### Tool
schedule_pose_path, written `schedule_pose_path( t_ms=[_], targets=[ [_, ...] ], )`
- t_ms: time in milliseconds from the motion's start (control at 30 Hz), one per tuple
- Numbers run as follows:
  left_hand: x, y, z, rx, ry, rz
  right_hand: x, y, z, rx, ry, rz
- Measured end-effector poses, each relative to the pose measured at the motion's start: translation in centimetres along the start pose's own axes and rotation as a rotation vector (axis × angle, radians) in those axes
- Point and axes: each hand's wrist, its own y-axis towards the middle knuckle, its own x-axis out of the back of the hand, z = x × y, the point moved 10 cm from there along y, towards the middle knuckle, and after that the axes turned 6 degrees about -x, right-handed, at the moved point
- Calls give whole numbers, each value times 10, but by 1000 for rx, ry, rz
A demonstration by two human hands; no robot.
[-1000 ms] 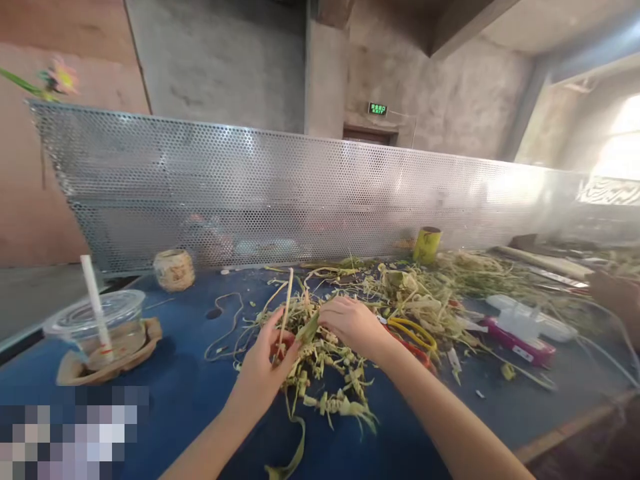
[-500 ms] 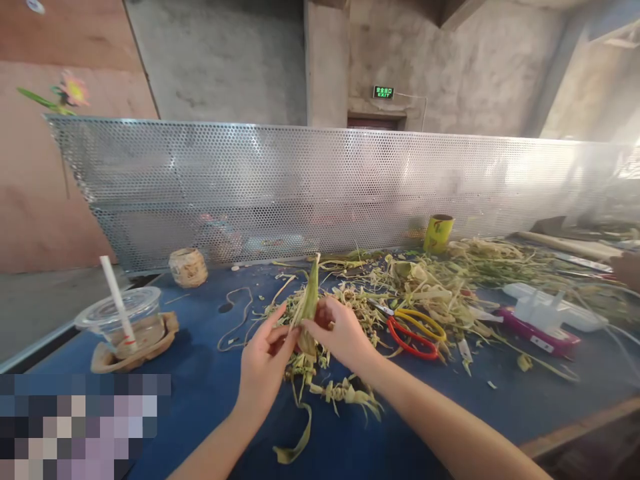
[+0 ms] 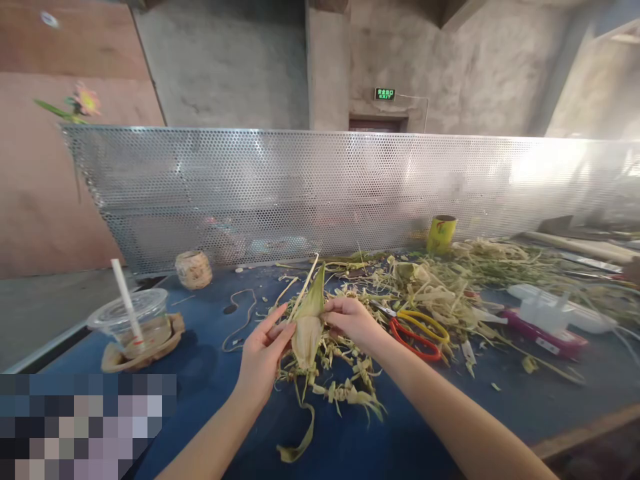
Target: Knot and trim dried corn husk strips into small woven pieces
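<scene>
Between my two hands a dried corn husk leaf [image 3: 309,327] is spread flat, green at its pointed tip and pale below. My left hand [image 3: 265,350] pinches its left edge, along with a thin pale strip [image 3: 306,285] that sticks up beside the leaf. On the opposite edge, the fingertips of my right hand [image 3: 350,325] are closed on the husk. Below and behind lies a heap of knotted husk pieces [image 3: 350,383], partly covered by my hands. A curled loose strip [image 3: 303,440] hangs toward the near side of the blue table [image 3: 200,413].
Scissors [image 3: 417,331] with red and yellow handles lie right of my hands. Beyond are piled husks [image 3: 425,283], a yellow tube [image 3: 441,235] and a purple-and-white power strip [image 3: 545,330]. Leftward stand a lidded cup [image 3: 133,320] and a twine roll [image 3: 193,269]. A perforated metal screen [image 3: 300,180] borders the back.
The husk leaf has turned from edge-on and folded to spread open, its broad face toward me. My right hand has moved slightly right along its edge. The view has shifted a little.
</scene>
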Motion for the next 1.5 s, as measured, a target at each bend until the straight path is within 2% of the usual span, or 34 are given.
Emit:
schedule_pose_path(
  t_ms=[100,233,333,400,500,533,567,633,700,767,800,833,1033,1167,1367,1433,1500],
  targets=[
    [-2,0,-7,-39,168,26,4,1,-1,0,-19,-25],
    [-2,3,-27,-195,365,95,10,3,-4,-2,-36,-62],
    [9,15,-48,-381,521,30,14,5,-7,-12,-30,-88],
    [9,29,-60,-493,686,-17,16,6,-8,-20,-30,-105],
    [-15,51,-66,-547,906,41,19,6,-8,-19,-45,-128],
    [-21,54,-71,-576,963,5,20,6,-7,-14,-53,-138],
    [-26,54,-77,-611,1006,-56,22,5,-6,-9,-61,-147],
    [-49,39,-88,-769,1051,-28,24,4,-4,-1,-73,-165],
    [-81,10,-89,-973,1110,162,26,3,-2,8,-76,-180],
    [-106,-19,-74,-1081,1236,418,26,3,0,29,-74,-184],
    [-109,-29,-67,-1084,1286,483,25,3,1,43,-71,-179],
    [-108,-34,-62,-1060,1333,497,24,3,2,57,-66,-170],
    [-76,-35,-53,-904,1490,340,10,5,-5,83,-3,-58],
    [-64,-36,-53,-833,1403,306,0,0,-9,64,27,-1],
    [-59,-36,-62,-797,1231,258,-7,-9,-1,46,92,46],
    [-54,-37,-69,-825,1178,193,-8,-10,1,45,105,60],
    [-42,-40,-81,-878,1100,57,-10,-10,4,57,106,81]
  ],
)
